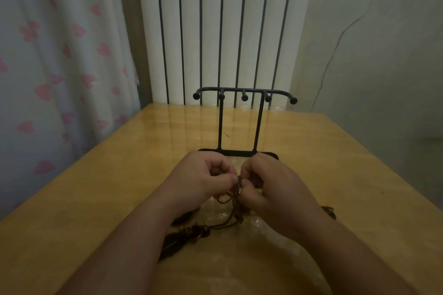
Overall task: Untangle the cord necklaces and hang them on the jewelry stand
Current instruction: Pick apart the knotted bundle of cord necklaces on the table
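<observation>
Cord necklaces point(233, 196): bunched in a dark brown tangle between both hands, held low over the table point(96, 199), just in front of the jewelry stand's base; trailed loose strands down toward the near left, ending in small beads point(197, 231) and a dark feather-shaped pendant point(171, 245), both lying on the table beside the left forearm.

At far left, hung as backdrop: pale curtain point(48, 55) printed with pink hearts; stood apart from the table's edge.

Gripped the tangle from the left with the left hand point(201, 175); fingers point(219, 165) curled inward, thumb tip pressed onto the cord.

Behind the hands, stood upright near the table's middle: black jewelry stand point(220, 124), two thin posts, one top bar with five ball-tipped hooks, all bare; backed by a white radiator point(215, 19) with dark slots.

Pinched the tangle from the right with the right hand point(271, 187); fingers curled tight, knuckles nearly touching the left hand's.

Beyond the right wrist, lay on the table: another dark piece point(329, 211), too hidden to identify.

At far right: plain wall point(383, 79) with a thin wire point(335, 43) running down it.
</observation>
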